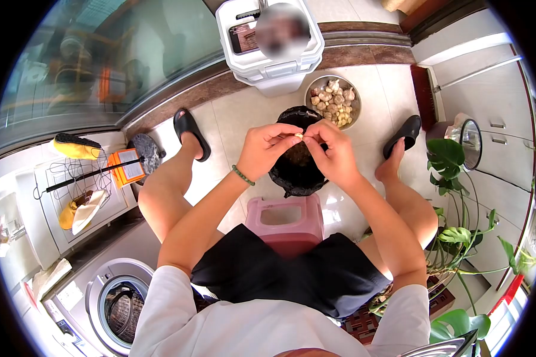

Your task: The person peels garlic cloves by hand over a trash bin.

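Observation:
Between my fingertips is a small pale garlic clove [299, 135]. My left hand [264, 150], with a green bead bracelet at its wrist, pinches it from one side. From the other side my right hand [333, 151] grips it with thumb and forefinger. Both hands are above a bin lined with a black bag [296, 182], and brownish scraps show inside it. Just beyond the bin, a round metal bowl [358, 112] holds garlic bulbs [336, 96] and loose peeled cloves [342, 119].
A pink plastic stool [255, 221] stands between my legs. Behind the bin is a white lidded box [278, 66] with a phone [243, 39] on top. To the left are a washing machine [110, 271] and a wire rack [71, 178]; leafy plants [455, 235] and white cabinets [488, 107] are at right.

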